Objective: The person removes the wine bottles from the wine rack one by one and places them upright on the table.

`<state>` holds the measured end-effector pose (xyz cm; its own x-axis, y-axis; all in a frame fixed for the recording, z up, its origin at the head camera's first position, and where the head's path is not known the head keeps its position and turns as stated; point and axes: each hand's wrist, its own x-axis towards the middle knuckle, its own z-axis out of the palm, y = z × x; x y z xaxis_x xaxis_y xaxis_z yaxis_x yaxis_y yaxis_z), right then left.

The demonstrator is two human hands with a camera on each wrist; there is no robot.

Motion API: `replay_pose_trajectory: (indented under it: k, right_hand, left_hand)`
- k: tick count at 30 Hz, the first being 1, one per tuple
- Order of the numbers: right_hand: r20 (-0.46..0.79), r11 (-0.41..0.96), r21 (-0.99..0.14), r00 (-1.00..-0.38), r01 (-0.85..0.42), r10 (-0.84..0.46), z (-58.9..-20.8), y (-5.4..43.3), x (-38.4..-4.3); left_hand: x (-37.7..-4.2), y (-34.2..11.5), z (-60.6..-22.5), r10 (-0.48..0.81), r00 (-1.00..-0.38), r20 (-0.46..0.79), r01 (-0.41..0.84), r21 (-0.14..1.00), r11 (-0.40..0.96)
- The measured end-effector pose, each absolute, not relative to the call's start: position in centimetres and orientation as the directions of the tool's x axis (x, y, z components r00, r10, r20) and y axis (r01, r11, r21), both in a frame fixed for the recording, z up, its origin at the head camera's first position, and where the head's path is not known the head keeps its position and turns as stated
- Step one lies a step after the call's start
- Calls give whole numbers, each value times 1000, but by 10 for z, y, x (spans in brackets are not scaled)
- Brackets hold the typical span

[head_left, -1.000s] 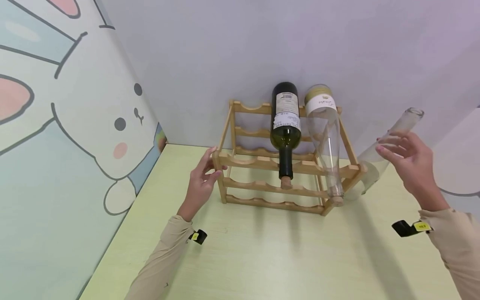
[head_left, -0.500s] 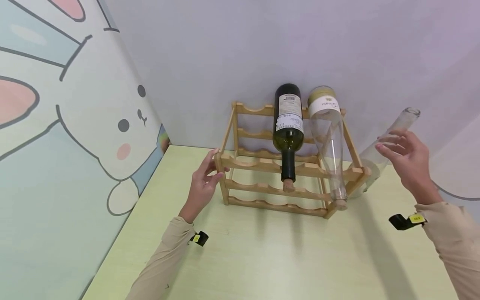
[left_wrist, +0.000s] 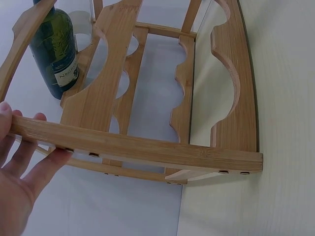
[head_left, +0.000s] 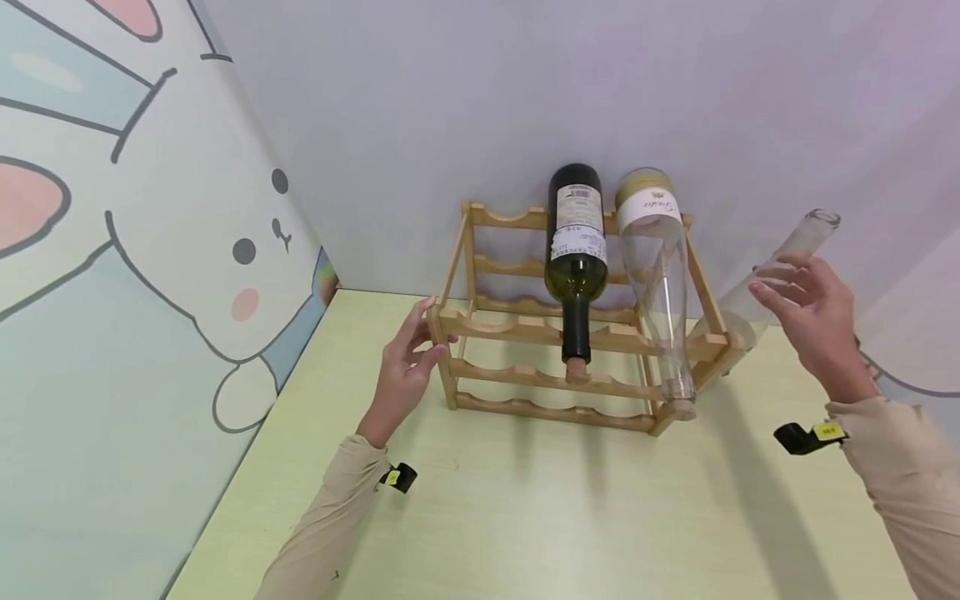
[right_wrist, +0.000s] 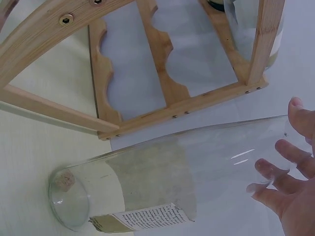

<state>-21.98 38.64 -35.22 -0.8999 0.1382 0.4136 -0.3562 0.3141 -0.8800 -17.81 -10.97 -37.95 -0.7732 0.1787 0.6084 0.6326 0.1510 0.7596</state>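
My left hand [head_left: 405, 371] grips the front left upright of a wooden wine rack [head_left: 517, 325]. Its thumb and fingers lie around that rail in the left wrist view. At the rack's right, my right hand [head_left: 817, 321] holds an uncorked clear glass bottle [head_left: 802, 242] with fingers around its upper part. The bottle leans, mouth up and to the right, base low beside the rack. A torn label [right_wrist: 152, 219] and a brownish, cork-like lump [right_wrist: 65, 181] near the base show in the right wrist view. On the rack's top tier lie a dark green wine bottle [head_left: 576, 275] and a corked clear bottle [head_left: 654, 258], necks forward.
The rack stands on a pale yellow-green table [head_left: 525, 517], close to a grey-white back wall [head_left: 420, 125]. A side wall with a painted rabbit [head_left: 195, 208] rises at the left. Both bottles' corked necks stick out past the rack's front.
The held clear bottle and my right hand have shifted slightly back, toward the wall. My left hand keeps its grip on the rack, and the two racked bottles stay put.
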Motion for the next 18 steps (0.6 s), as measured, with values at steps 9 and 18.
replay_pose_trajectory:
  k: [9,18]
  right_hand:
    - [438,446,-824,-892,-349,112,-354,388,-223]
    - [387,573,-781,-913,-251,128,-343,387,-215]
  left_hand:
    - [-178,-108,-380,180,-775,606,631,762,147]
    - [-178,-109,-380,163,-778,607,628,764,148]
